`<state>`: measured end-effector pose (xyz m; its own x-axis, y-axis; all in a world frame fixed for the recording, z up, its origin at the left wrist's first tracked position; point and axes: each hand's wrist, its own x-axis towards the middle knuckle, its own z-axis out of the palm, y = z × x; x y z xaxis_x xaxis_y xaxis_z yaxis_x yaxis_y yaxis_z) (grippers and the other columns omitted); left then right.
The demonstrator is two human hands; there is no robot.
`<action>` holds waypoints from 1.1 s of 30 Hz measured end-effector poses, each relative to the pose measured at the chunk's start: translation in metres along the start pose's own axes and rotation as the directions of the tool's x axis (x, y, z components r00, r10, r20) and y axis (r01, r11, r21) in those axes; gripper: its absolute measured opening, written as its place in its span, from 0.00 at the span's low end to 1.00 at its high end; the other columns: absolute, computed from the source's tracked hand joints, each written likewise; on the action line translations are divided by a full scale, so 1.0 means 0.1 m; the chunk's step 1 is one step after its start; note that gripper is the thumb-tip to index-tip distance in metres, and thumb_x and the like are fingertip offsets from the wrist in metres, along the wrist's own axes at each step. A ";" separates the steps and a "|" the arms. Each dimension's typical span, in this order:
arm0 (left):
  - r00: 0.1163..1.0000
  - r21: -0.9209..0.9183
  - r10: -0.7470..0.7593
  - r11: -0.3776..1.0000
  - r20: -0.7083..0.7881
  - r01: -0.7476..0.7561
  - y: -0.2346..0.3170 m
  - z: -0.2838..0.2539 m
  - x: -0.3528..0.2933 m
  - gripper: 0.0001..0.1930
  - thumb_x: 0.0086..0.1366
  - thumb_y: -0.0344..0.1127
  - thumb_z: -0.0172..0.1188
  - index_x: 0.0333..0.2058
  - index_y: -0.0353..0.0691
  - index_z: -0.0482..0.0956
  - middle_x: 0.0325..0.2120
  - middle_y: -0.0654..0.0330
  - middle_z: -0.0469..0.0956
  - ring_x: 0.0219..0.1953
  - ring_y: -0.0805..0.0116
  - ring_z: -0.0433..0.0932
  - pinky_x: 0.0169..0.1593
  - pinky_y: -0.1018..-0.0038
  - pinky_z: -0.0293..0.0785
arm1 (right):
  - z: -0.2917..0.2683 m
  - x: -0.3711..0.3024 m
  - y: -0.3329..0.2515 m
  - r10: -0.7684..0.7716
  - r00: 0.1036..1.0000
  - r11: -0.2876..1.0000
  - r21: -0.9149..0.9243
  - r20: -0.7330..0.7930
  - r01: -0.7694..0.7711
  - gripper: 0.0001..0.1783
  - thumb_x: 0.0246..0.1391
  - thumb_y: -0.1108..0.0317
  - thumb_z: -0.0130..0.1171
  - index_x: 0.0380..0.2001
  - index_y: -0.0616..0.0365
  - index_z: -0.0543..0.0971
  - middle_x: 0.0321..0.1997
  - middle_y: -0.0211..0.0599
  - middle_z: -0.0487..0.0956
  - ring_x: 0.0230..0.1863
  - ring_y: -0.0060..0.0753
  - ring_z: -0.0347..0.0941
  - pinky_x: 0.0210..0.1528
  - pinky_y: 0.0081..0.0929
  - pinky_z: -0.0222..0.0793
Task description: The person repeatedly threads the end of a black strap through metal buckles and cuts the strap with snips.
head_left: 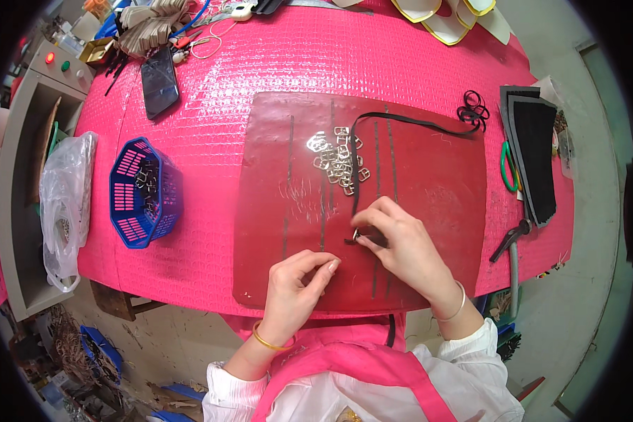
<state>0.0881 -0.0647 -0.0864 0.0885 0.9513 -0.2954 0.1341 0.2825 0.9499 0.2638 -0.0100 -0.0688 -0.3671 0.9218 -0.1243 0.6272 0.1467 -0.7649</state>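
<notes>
Over a dark red mat (436,183), my right hand (408,246) pinches a small silvery metal buckle (356,234) between thumb and fingers. A narrow black strap (354,158) runs down to that buckle, and a short dark end pokes out on its left side. Whether the strap is threaded through is too small to tell. My left hand (293,281) hovers lower left with thumb and forefinger pressed together; anything between them is too small to make out. Beyond both hands lies a loose pile of silvery buckles (339,162), with the strap passing along its right side.
At left stand a blue plastic basket (165,211) holding small metal pieces and a clear plastic bag (67,190). A phone (160,82) lies farther back on the pink table cover (211,141). Dark flat pieces (531,155) and green-handled scissors (506,167) are at right.
</notes>
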 end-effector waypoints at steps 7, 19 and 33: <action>0.966 -0.187 -0.197 0.956 0.166 0.227 0.05 0.10 0.05 0.09 0.56 0.28 0.56 0.36 0.31 0.76 0.24 0.60 0.74 0.18 0.80 0.70 0.21 0.84 0.66 | 0.03 -0.15 -0.01 0.330 0.936 0.593 0.744 0.124 -0.308 0.05 0.46 0.76 0.57 0.28 0.64 0.73 0.23 0.30 0.73 0.17 0.15 0.65 0.18 0.11 0.59; 0.984 -0.741 -0.168 0.653 0.059 0.156 0.05 0.23 0.10 0.08 0.56 0.24 0.55 0.36 0.30 0.76 0.32 0.53 0.77 0.30 0.69 0.77 0.33 0.79 0.75 | 0.36 -0.35 -0.02 0.289 0.935 0.561 0.828 -0.206 0.009 0.09 0.49 0.75 0.55 0.35 0.61 0.69 0.30 0.28 0.65 0.21 0.09 0.58 0.18 0.08 0.52; 0.979 -0.500 -0.136 0.844 0.155 0.196 0.14 0.05 -0.02 0.08 0.55 0.24 0.57 0.35 0.30 0.76 0.26 0.58 0.77 0.27 0.76 0.75 0.31 0.82 0.73 | -0.02 -0.24 0.01 -0.053 0.866 0.381 0.811 0.498 -0.443 0.23 0.59 0.64 0.43 0.57 0.59 0.60 0.22 0.25 0.69 0.18 0.10 0.54 0.18 0.10 0.49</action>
<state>0.0952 -0.0636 -0.0728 0.2213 0.8734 -0.4339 -0.3626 0.4867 0.7947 0.2745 -0.0312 -0.0650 -0.6931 0.6115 -0.3817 -0.1553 -0.6437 -0.7494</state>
